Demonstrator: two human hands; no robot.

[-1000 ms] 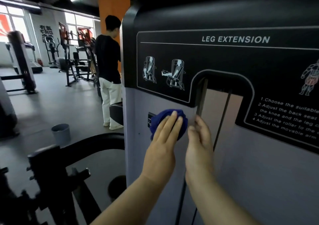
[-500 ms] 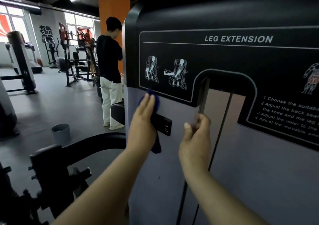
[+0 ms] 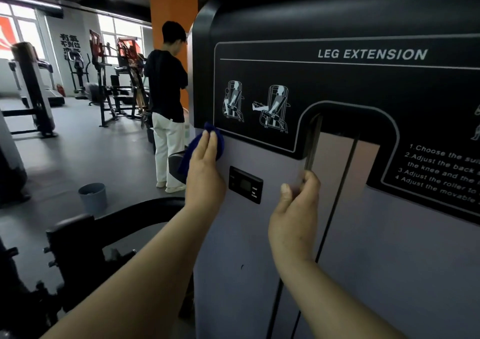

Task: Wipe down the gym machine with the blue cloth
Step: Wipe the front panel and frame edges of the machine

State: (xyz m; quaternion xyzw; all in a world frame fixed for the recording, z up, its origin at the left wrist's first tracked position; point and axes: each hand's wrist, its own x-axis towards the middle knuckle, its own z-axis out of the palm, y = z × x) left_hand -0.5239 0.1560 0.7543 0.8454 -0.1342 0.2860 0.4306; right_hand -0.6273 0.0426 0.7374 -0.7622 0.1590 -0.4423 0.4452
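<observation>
The leg extension machine's grey shroud (image 3: 259, 260) fills the right of the view, with a black instruction panel (image 3: 337, 84) above it. My left hand (image 3: 205, 177) presses the blue cloth (image 3: 219, 143) flat against the shroud's left edge, just under the black panel, fingers straight. Most of the cloth is hidden under the hand. My right hand (image 3: 293, 214) is slightly blurred. Its fingers curl over the left edge of the weight-stack window, and the thumb lies on the grey face. A small black display (image 3: 245, 184) sits between the two hands.
A black padded arm of the machine (image 3: 124, 216) juts out at lower left. A grey bucket (image 3: 93, 197) stands on the floor beyond it. A person in a black top (image 3: 167, 91) stands close behind the machine by an orange pillar (image 3: 171, 6). Other gym machines line the far wall.
My left hand has slid the cloth left and up, from beside the window across the display to the shroud's left edge. My right hand went from lying flat to curling over the window's edge.
</observation>
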